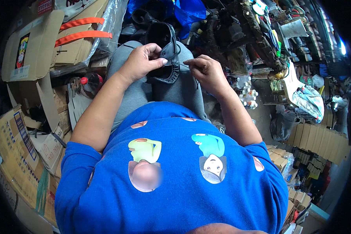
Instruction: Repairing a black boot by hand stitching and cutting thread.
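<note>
Across my lap lies a black leather shoe (162, 74) with a gathered, stitched-looking seam along its edge. My left hand (142, 62) is closed, thumb and fingers pinching a raised flap of the shoe's upper. To the right of the seam, my right hand (207, 72) is closed, its index finger stretched toward the shoe. A thin dark strand, like thread, runs between the shoe and my right fingers; whether they also hold a needle is too small to tell. My grey trousers (132, 95) support the shoe.
More black shoes or leather pieces (142, 17) lie beyond my knees, beside blue plastic (189, 13). Cardboard boxes (31, 50) and a red-capped bottle (90, 82) stand at my left. Small bottles (247, 93) and a cluttered rack (257, 43) are at the right.
</note>
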`<state>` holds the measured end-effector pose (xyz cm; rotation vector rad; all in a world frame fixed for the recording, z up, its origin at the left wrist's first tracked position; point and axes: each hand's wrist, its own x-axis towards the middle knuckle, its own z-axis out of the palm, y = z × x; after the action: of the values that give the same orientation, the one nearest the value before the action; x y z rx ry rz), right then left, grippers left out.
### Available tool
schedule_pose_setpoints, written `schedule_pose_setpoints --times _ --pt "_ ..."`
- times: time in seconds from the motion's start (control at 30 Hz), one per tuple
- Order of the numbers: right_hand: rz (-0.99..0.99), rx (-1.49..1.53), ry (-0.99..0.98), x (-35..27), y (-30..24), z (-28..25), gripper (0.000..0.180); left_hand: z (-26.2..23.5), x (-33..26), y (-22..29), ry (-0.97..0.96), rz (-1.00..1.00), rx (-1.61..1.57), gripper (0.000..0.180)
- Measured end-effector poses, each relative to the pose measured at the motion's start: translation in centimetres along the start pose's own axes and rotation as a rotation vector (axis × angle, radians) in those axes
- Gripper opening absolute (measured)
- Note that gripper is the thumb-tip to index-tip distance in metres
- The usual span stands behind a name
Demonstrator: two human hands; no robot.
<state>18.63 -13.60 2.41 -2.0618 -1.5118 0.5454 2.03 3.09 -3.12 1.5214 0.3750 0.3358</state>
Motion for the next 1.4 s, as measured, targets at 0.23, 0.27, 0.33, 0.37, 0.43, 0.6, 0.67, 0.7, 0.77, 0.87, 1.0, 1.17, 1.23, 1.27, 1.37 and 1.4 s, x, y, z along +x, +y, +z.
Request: schedule_pose_setpoints --times 0.23,0.27,0.33,0.37,0.43,0.6,0.67,0.7,0.77,0.87,1.0,1.17,1.23,1.27,1.37,1.4 --pt "0.022 -0.021 -0.070 0.1 -0.5 -0.9 0.021 -0.2 -0.6 0.4 -0.057 0.118 0.138 0.026" --pt "0.022 -0.021 -0.070 0.1 -0.4 -1.0 0.021 -0.2 -0.5 0.4 -0.057 0.119 0.138 0.026" --pt "0.011 0.045 -0.075 0.1 -0.4 -1.0 0.020 -0.3 -0.4 0.5 -0.048 0.188 0.302 0.031" --pt "0.008 0.045 -0.077 0.2 -0.3 -1.0 0.020 -0.3 -0.3 0.3 -0.046 0.187 0.303 0.031" --pt "0.032 0.020 -0.079 0.4 0.1 -0.7 0.020 -0.1 0.0 -0.1 -0.026 0.319 0.363 0.034" --pt "0.194 0.355 -0.101 1.4 0.8 1.9 0.017 0.6 0.9 0.2 0.003 0.360 0.476 0.032" --pt "0.160 0.284 -0.054 1.7 1.8 2.4 0.025 0.8 1.2 0.6 0.003 0.357 0.495 0.032" --pt "0.155 0.284 -0.057 1.7 1.4 2.2 0.025 1.0 1.3 0.9 0.009 0.294 0.481 0.030" --pt "0.098 0.013 -0.006 1.9 0.2 1.4 0.053 1.4 1.5 1.1 0.016 0.231 0.468 0.028" --pt "-0.041 -0.077 0.033 2.1 -0.9 1.0 0.073 1.9 1.7 1.1 0.125 0.375 0.618 0.022" --pt "-0.136 -0.136 0.069 2.8 -0.4 1.5 0.070 1.5 1.7 1.4 0.119 0.604 0.850 0.014" --pt "-0.032 -0.050 0.052 3.1 0.6 1.2 0.059 -1.0 0.2 3.2 0.173 0.613 1.016 0.010" --pt "0.076 0.044 0.039 3.2 1.1 1.0 0.055 -3.0 -0.9 4.0 0.204 0.586 1.020 0.008" --pt "0.023 0.081 0.064 3.1 1.4 1.0 0.054 -4.4 -1.8 4.7 0.252 0.545 1.007 0.007" --pt "-0.085 0.133 0.092 3.0 2.1 1.3 0.053 -10.1 -5.0 7.6 0.482 0.441 1.005 0.011" --pt "-0.149 0.144 0.089 2.7 2.0 1.4 0.053 -12.5 -6.4 8.5 0.613 0.331 0.858 0.011"
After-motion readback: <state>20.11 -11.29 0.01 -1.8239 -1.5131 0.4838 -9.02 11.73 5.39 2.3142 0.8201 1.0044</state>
